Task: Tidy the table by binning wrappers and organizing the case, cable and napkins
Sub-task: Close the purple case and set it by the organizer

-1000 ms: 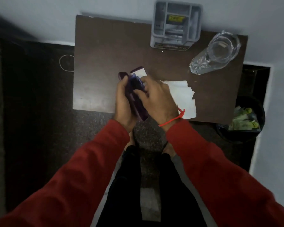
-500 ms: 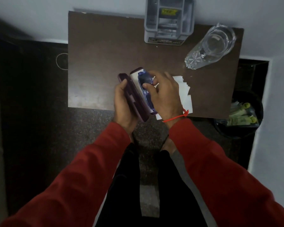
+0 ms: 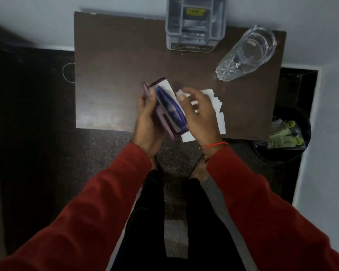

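the left half of the brown table (image 3: 110, 79) lies bare from its left edge to mid-frame. just over the near edge, centre frame, the left hand (image 3: 148, 116) is clamped on an open purple case (image 3: 164, 116) with something blue inside. the right hand (image 3: 201, 116) hovers beside it, fingers loosely spread and gripping nothing — under it white napkins (image 3: 216, 106) reach the near edge. a grey organizer (image 3: 195, 24) sits at the far edge, a clear glass (image 3: 245, 53) lies tipped at upper right. off the right edge, a dark bin (image 3: 288, 137) holds green wrappers (image 3: 286, 135).
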